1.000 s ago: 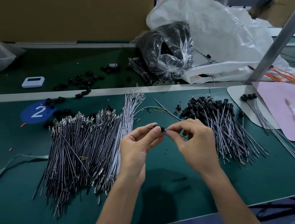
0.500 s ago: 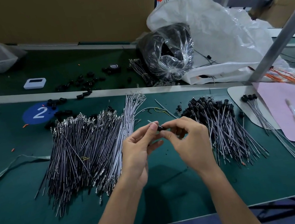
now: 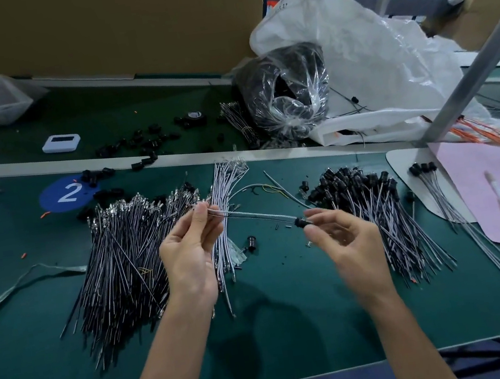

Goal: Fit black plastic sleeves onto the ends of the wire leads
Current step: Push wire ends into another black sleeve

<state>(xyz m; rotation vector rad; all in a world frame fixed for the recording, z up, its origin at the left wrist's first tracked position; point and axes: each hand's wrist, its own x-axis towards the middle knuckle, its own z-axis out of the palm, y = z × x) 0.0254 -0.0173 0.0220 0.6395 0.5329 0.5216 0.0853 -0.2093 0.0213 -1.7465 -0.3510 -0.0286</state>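
You hold one wire lead (image 3: 255, 216) stretched above the counter (image 3: 294, 327), and every position below is referenced to this lead. Your left hand (image 3: 189, 255) pinches its bare metal-tipped end between thumb and fingers (image 3: 200, 212). Your right hand (image 3: 345, 240) pinches the black sleeve (image 3: 300, 222) at the opposite end, with the fingers (image 3: 316, 213) clamped on the sleeve body and the remaining ones loosely curled. The sleeve appears to be on the wire already, so the step in hand is judged to be seating: the lead is drawn taut to pull the sleeve home. How fully it is seated cannot be told. Next, confirm the fit. Then release the left pinch and lay the lead on the sleeved pile (image 3: 369, 201), just beyond the lead's sleeved end. Draw a fresh lead from the unsleeved pile (image 3: 123, 255), beyond its bare end. A loose sleeve (image 3: 251, 242) lies directly beneath the lead's middle, ready for use.
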